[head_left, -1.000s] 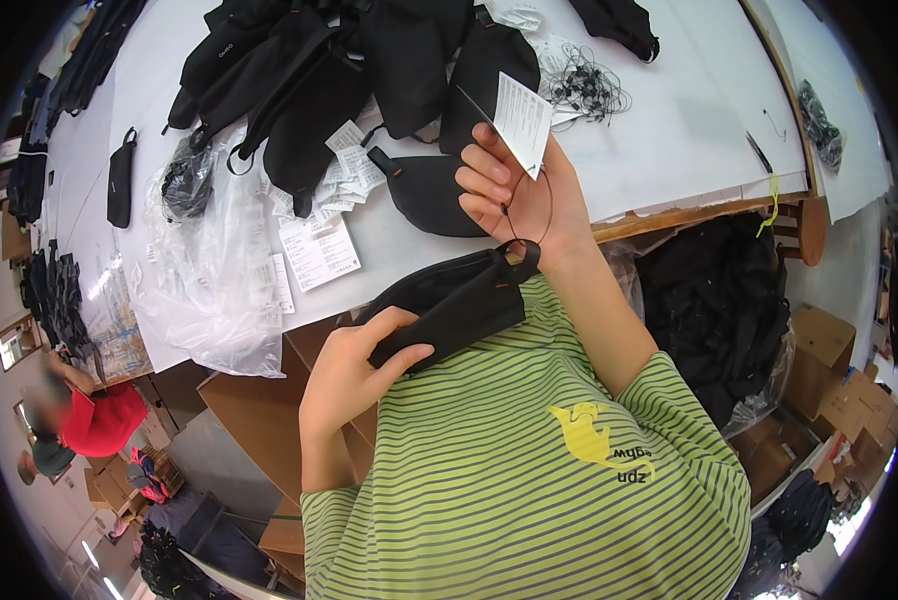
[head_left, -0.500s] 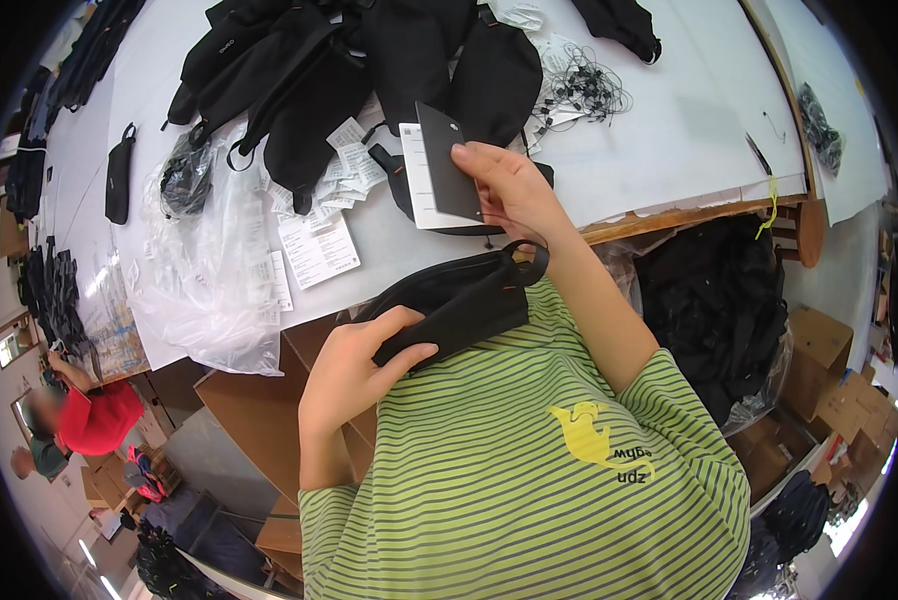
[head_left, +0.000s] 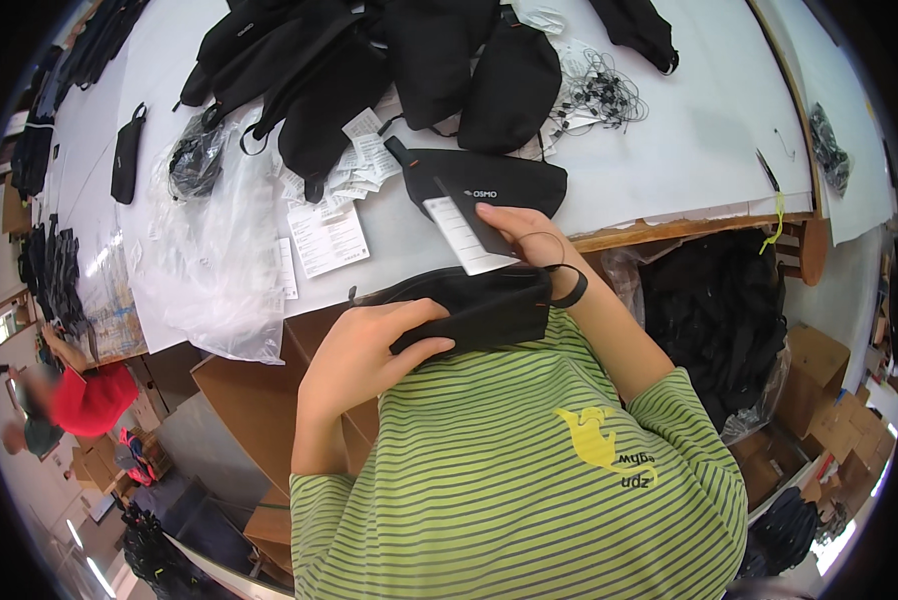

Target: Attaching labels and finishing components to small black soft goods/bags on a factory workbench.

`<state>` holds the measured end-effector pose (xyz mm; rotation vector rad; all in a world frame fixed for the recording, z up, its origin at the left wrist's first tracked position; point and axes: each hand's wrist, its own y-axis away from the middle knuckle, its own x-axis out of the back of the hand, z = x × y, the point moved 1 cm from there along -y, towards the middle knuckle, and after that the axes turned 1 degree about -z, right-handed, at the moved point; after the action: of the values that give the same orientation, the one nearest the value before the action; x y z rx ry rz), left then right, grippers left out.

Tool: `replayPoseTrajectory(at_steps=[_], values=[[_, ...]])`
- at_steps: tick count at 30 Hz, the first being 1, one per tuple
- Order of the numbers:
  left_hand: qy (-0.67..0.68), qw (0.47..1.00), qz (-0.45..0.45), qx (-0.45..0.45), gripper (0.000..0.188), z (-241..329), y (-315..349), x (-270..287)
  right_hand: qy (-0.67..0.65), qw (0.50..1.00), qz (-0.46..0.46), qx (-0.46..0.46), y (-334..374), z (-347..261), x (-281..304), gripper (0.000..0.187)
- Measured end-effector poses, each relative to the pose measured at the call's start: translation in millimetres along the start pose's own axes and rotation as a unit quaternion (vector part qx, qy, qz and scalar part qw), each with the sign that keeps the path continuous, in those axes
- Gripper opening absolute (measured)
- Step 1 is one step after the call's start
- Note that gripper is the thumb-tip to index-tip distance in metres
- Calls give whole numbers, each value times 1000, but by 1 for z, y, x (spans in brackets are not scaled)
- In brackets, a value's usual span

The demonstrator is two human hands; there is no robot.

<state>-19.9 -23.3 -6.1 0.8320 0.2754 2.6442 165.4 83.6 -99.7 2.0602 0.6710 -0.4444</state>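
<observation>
My left hand [head_left: 374, 350] is closed on the near side of a black zippered pouch [head_left: 499, 310], held against my striped shirt at the table's edge. A black loop sticks out from the pouch's right end, beside my right wrist. Above the pouch, my right hand [head_left: 521, 232] pinches a hang tag [head_left: 464, 240] with a dark cover and a white printed leaf. A thin dark string runs in a loop by that hand. Just beyond the tag lies another black pouch [head_left: 509, 178] with light lettering and a loop at its left end.
Several black pouches [head_left: 339, 110] are heaped on the white table [head_left: 709, 130]. Around them are white labels [head_left: 327, 238], a clear plastic bag [head_left: 214, 270], tangled black strings [head_left: 601, 92] and thread snips [head_left: 767, 170]. A sack of black items [head_left: 714, 320] stands below right. At far left is another person [head_left: 94, 398].
My right hand has lowered the hang tag toward me, down to the pouch's upper edge. The pouch lying behind is now uncovered. My left hand keeps its hold.
</observation>
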Motion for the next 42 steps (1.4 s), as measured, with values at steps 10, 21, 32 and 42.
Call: replayPoseTrajectory(at_steps=[10, 21, 32, 42], values=[[-85, 996, 6, -22, 23, 5, -9, 2, 165, 936, 115, 289, 46, -65, 1, 22], [-79, 990, -68, -95, 19, 1, -27, -6, 665, 719, -98, 178, 68, -56, -25, 42], [-271, 893, 358, -41, 23, -126, -91, 25, 648, 718, -161, 199, 90, -55, -21, 27], [-75, 903, 422, -19, 12, -119, -90, 50, 712, 632, -94, 289, 96, -62, -19, 15]])
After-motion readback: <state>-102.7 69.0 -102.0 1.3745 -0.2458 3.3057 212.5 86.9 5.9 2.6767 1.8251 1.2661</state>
